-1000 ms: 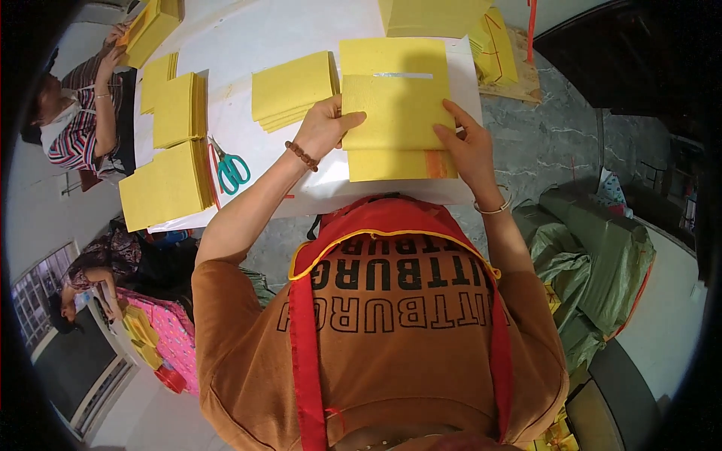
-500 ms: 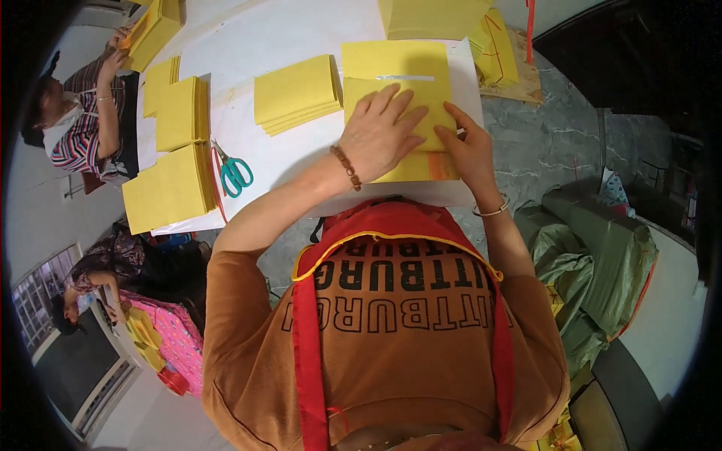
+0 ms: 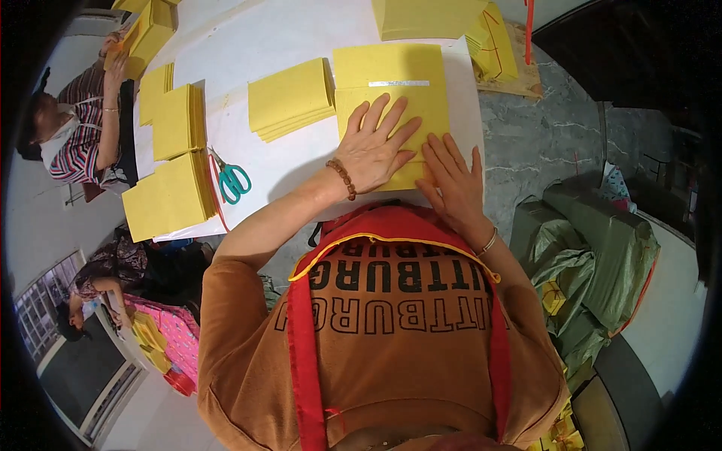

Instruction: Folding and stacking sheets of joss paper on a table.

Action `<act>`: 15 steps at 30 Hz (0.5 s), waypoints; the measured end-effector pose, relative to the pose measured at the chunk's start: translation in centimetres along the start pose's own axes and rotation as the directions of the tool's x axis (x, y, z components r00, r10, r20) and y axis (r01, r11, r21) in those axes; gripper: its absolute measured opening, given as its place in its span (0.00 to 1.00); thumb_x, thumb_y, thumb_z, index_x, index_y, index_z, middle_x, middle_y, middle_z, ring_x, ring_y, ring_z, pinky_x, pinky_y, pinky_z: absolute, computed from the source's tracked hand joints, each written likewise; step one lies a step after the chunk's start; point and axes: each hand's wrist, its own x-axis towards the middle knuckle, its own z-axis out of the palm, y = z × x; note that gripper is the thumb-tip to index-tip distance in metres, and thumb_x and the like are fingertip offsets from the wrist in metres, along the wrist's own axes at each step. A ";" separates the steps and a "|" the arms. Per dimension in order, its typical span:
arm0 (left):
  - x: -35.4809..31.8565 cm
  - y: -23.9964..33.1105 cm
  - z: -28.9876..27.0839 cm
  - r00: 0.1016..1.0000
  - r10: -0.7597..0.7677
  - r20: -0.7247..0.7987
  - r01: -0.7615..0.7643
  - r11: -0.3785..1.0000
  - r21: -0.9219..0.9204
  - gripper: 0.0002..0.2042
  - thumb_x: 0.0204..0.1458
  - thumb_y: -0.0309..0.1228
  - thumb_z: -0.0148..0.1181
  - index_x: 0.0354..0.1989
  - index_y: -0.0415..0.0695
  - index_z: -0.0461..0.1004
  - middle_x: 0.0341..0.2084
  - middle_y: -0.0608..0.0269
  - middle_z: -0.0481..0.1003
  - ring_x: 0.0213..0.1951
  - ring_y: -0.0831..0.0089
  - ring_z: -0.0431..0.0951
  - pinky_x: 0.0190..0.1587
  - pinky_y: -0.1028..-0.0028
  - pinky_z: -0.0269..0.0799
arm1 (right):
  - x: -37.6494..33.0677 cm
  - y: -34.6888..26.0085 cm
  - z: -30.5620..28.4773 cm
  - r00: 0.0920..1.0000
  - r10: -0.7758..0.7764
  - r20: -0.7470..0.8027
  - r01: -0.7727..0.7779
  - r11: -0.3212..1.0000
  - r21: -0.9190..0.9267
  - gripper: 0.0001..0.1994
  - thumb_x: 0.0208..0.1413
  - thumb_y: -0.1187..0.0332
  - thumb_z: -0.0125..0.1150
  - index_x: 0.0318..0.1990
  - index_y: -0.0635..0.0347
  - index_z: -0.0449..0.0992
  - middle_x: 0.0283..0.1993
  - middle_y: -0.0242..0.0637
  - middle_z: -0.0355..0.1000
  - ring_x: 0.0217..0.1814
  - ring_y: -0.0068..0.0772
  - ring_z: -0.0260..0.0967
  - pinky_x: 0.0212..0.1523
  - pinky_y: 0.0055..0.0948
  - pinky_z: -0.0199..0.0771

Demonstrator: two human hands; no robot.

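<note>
In front of me a yellow paper piece point(image 3: 425, 64), folded across and shaped like a large envelope, lies flat at the table's near edge. A narrow whitish strip point(image 3: 398, 83) crosses its upper part. My left hand point(image 3: 376, 146) rests on the middle of the paper with fingers spread. Close beside it, my right hand point(image 3: 455, 177) lies flat over the paper's right edge, fingers stretched out. Neither hand grips anything. To the left of the paper is a fanned stack of folded yellow paper point(image 3: 292, 98).
Teal-handled scissors point(image 3: 235, 184) lie beside several yellow stacks point(image 3: 169, 197) on the white-covered table point(image 3: 256, 45). A larger yellow pile point(image 3: 421, 19) stands at the far side. One person point(image 3: 83, 143) handles yellow paper at far left; another point(image 3: 113, 270) works below. Green-wrapped bundles point(image 3: 602, 248) stand right.
My right hand has gone from pinching the paper's right edge to lying flat on it. The lower flap now lies pressed down, and the orange patch there is out of sight.
</note>
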 end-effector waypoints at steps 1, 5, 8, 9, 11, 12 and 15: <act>0.0 0.0 -0.2 1.000 -0.005 0.000 0.005 1.000 0.002 0.26 0.53 0.46 0.51 0.59 0.49 0.61 0.61 0.51 0.52 0.62 0.50 0.49 0.61 0.53 0.45 | -0.1 0.1 0.1 1.000 -0.007 0.006 0.007 1.000 0.022 0.24 0.53 0.54 0.54 0.55 0.55 0.68 0.63 0.32 0.58 0.68 0.36 0.49 0.63 0.57 0.34; -0.1 0.0 -0.6 0.998 0.006 -0.070 -0.012 0.996 -0.086 0.30 0.47 0.50 0.56 0.57 0.46 0.63 0.57 0.50 0.58 0.58 0.52 0.55 0.57 0.55 0.51 | -0.4 0.1 0.3 1.000 0.013 0.020 -0.015 0.993 0.115 0.22 0.55 0.58 0.52 0.56 0.55 0.67 0.65 0.34 0.56 0.69 0.38 0.47 0.64 0.58 0.33; 0.2 0.6 0.0 0.988 0.035 -0.151 -0.034 0.999 0.007 0.30 0.44 0.47 0.59 0.53 0.41 0.65 0.49 0.50 0.64 0.50 0.54 0.63 0.49 0.60 0.61 | -0.2 1.7 0.2 0.995 0.044 0.087 -0.070 0.943 0.326 0.22 0.58 0.59 0.49 0.58 0.57 0.65 0.65 0.36 0.56 0.70 0.38 0.45 0.65 0.52 0.36; 0.1 1.0 0.1 0.993 0.051 -0.109 -0.039 0.993 0.108 0.30 0.42 0.44 0.59 0.53 0.39 0.65 0.48 0.48 0.65 0.48 0.54 0.65 0.46 0.62 0.63 | -0.2 1.9 -0.1 0.988 0.130 0.079 -0.152 0.784 0.602 0.22 0.59 0.60 0.46 0.59 0.59 0.64 0.65 0.37 0.56 0.70 0.38 0.45 0.66 0.47 0.38; 0.3 1.5 0.3 0.985 0.112 -0.133 -0.066 0.949 0.309 0.28 0.38 0.36 0.58 0.51 0.36 0.65 0.43 0.46 0.69 0.41 0.57 0.69 0.39 0.67 0.68 | 0.0 2.0 -0.8 0.973 0.205 0.106 -0.203 0.543 0.815 0.21 0.61 0.62 0.43 0.59 0.60 0.62 0.64 0.39 0.57 0.70 0.37 0.45 0.67 0.42 0.40; 0.3 1.4 0.3 0.986 0.097 -0.139 -0.049 0.948 0.316 0.28 0.38 0.36 0.58 0.51 0.36 0.65 0.43 0.46 0.69 0.41 0.57 0.69 0.39 0.67 0.68 | 0.1 1.9 -1.1 0.964 0.262 0.031 -0.173 0.538 0.825 0.21 0.62 0.61 0.40 0.60 0.62 0.62 0.64 0.40 0.57 0.70 0.36 0.45 0.67 0.37 0.41; 0.4 0.1 -0.9 0.996 0.040 -0.082 -0.027 0.986 0.162 0.26 0.39 0.30 0.57 0.51 0.38 0.66 0.42 0.51 0.71 0.40 0.59 0.71 0.40 0.67 0.68 | -0.1 2.0 -1.3 0.938 0.344 -0.039 -0.159 0.528 0.834 0.22 0.64 0.61 0.37 0.60 0.63 0.61 0.63 0.41 0.58 0.69 0.35 0.47 0.66 0.34 0.45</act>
